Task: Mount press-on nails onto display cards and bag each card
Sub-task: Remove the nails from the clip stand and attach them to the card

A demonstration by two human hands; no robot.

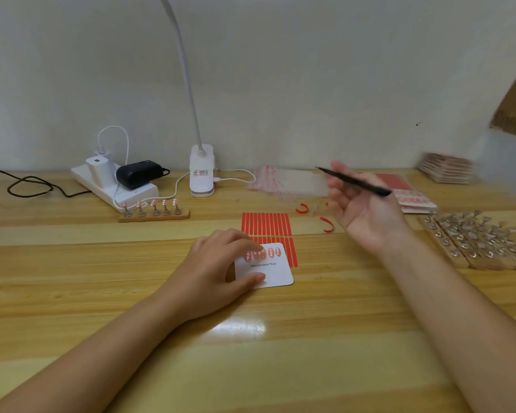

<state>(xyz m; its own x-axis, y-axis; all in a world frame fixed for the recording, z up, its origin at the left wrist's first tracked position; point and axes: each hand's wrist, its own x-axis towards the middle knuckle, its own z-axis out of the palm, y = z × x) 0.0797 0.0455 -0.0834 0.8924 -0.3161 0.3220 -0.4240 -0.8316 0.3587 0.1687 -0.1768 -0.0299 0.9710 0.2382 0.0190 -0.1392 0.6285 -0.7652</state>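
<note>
Pressing the card point(273, 274) flat on the table point(102, 293), the left hand point(218, 269) has fingers on its nails point(262, 253) and thumb on its lower edge. The right hand point(361, 210), raised at two o'clock, grips a pen point(355, 181). Mounting looks finished; bagging likely comes next, needing a bag point(289, 181) from twelve o'clock.

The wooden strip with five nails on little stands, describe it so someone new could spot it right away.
Start at the white power strip at the back left of the wooden table. Right in front of it lies a short wooden strip holding five upright metal stands, each topped with a pink nail. Unlike the heaped strips at the right, it sits alone.
</note>
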